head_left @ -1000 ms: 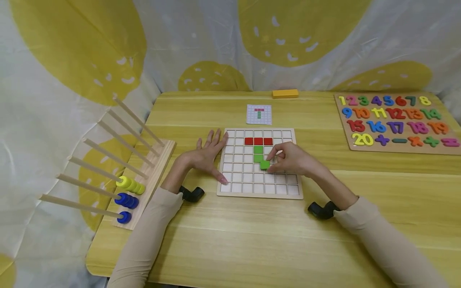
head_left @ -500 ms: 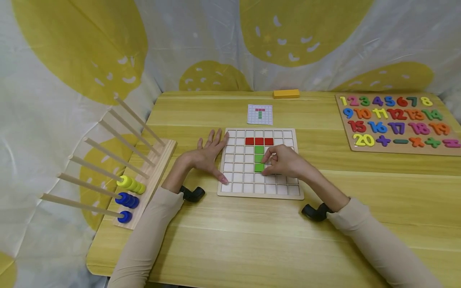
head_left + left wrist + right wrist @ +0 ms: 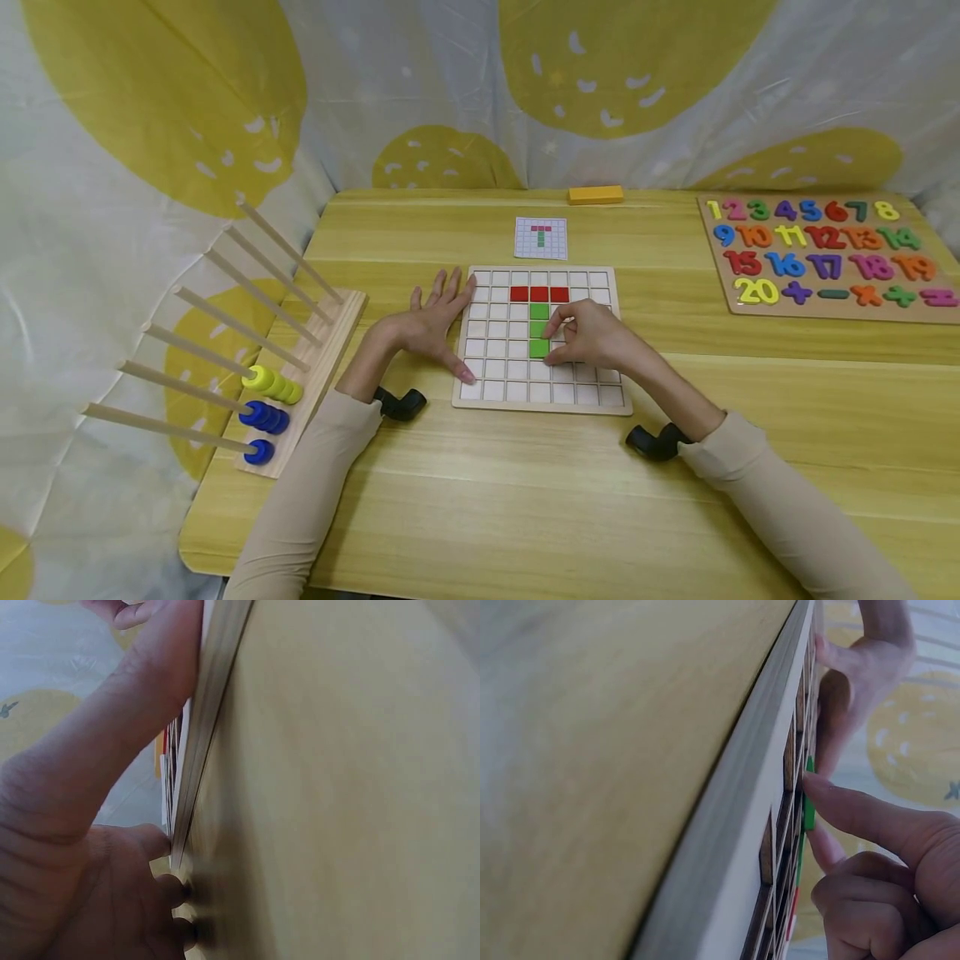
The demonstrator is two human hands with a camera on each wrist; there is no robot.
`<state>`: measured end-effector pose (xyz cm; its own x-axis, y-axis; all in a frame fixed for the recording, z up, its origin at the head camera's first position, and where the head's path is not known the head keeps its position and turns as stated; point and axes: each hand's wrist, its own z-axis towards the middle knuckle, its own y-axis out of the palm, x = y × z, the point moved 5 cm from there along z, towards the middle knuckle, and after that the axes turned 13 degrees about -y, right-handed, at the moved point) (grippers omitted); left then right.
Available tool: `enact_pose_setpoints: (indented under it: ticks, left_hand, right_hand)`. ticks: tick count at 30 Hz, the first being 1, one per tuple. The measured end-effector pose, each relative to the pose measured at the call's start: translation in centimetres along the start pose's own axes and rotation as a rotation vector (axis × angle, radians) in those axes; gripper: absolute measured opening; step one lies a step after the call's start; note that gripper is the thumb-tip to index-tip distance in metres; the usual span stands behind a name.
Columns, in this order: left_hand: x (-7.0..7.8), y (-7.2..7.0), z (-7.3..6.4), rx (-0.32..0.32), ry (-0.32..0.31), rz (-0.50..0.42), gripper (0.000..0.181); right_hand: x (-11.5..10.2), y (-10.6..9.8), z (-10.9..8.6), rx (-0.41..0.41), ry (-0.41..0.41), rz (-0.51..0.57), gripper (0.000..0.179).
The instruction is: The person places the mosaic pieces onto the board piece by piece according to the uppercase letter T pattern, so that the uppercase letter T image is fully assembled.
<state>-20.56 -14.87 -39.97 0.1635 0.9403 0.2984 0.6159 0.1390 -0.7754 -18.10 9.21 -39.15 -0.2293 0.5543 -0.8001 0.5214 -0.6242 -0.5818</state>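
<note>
Over a wooden grid board (image 3: 542, 401), my right hand (image 3: 590, 335) pinches a green square tile (image 3: 537, 349) between thumb and forefinger. In the right wrist view that green tile (image 3: 809, 814) stands slightly proud of the grid. Two more green tiles run in a column above it, under a row of red tiles (image 3: 539, 294), so the colours form a T. My left hand (image 3: 429, 327) lies spread at the board's left side, its thumb on the lower left corner and its forefinger touching the upper left edge.
Behind the board lies a pattern card (image 3: 541, 252) printed with a red and green T. A pegged wooden stand (image 3: 330, 357) with yellow and blue rings is at left. A number board (image 3: 840, 311) lies at right, and an orange block (image 3: 596, 195) at the back edge.
My right hand has moved slightly left, bringing the green tile from a skewed position into line under the other green tiles. The left hand has stayed in place.
</note>
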Motion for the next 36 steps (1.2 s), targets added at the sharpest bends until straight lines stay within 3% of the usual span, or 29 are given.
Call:
enact_pose_setpoints:
  ticks: [26,36]
  left_hand:
    - [-0.1,0.1,0.2,0.003,0.021,-0.020,0.154]
    - [-0.5,0.1,0.0,0.012,0.044,-0.017,0.145]
  right_hand:
    - [0.3,-0.1,-0.2,0.026,-0.021,0.031,0.026]
    - [1.6,-2.0,-1.5,0.079,0.004,0.075,0.019]
